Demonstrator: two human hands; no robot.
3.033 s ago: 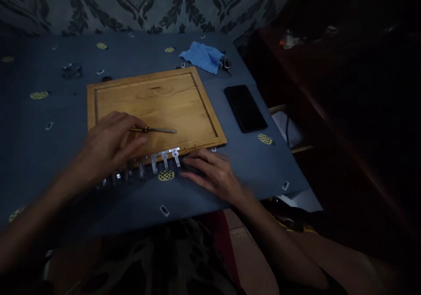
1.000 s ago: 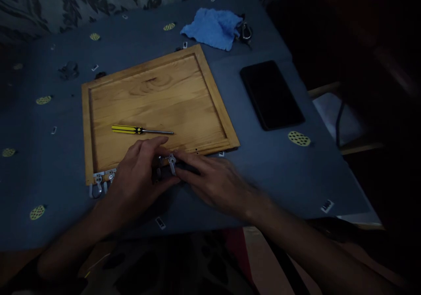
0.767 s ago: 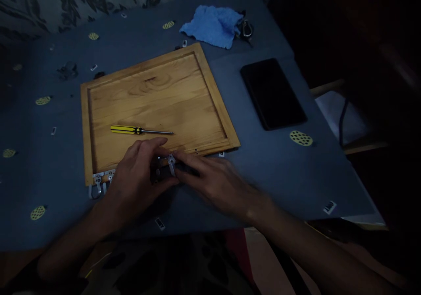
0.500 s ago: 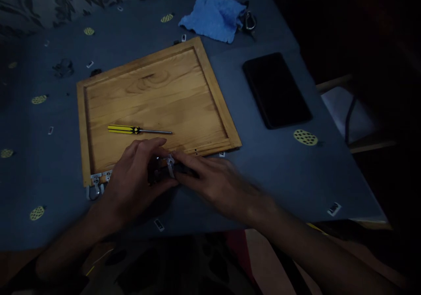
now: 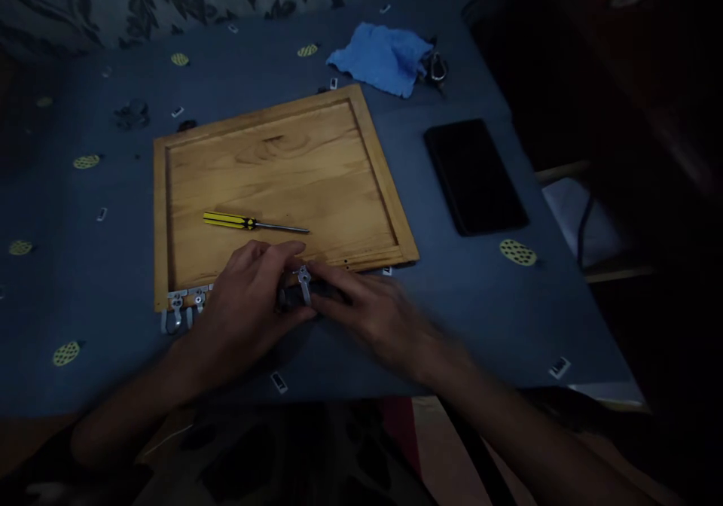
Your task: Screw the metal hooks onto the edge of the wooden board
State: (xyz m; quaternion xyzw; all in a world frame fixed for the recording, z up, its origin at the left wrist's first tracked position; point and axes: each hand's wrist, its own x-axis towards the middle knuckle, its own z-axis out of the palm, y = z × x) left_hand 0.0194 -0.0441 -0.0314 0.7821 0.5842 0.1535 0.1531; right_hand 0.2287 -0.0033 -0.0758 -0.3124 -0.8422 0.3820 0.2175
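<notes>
A framed wooden board (image 5: 271, 167) lies on the table with metal hooks (image 5: 177, 303) along its near left edge. At the middle of that edge stands another metal hook (image 5: 304, 284). My right hand (image 5: 376, 314) pinches this hook between thumb and index finger. My left hand (image 5: 248, 303) curls around its other side, thumb tip at the hook's lower end and fingers over the board's edge. The left palm covers part of the hook row. Dark shapes between the hands are too dim to name. A yellow and black screwdriver (image 5: 229, 220) rests on the board, just beyond my left fingers.
A black tablet-like slab (image 5: 477, 178) lies right of the board. A blue cloth (image 5: 384, 58) is crumpled at the back, beside a dark item with a metal loop (image 5: 437, 69). Small dark pieces (image 5: 132, 114) sit at the back left. The patterned blue tablecloth (image 5: 452, 303) ends at the right.
The camera view has shifted, so the board and screwdriver appear slightly further right. Both hands keep nearly the same grip at the hook, which shows a little more clearly.
</notes>
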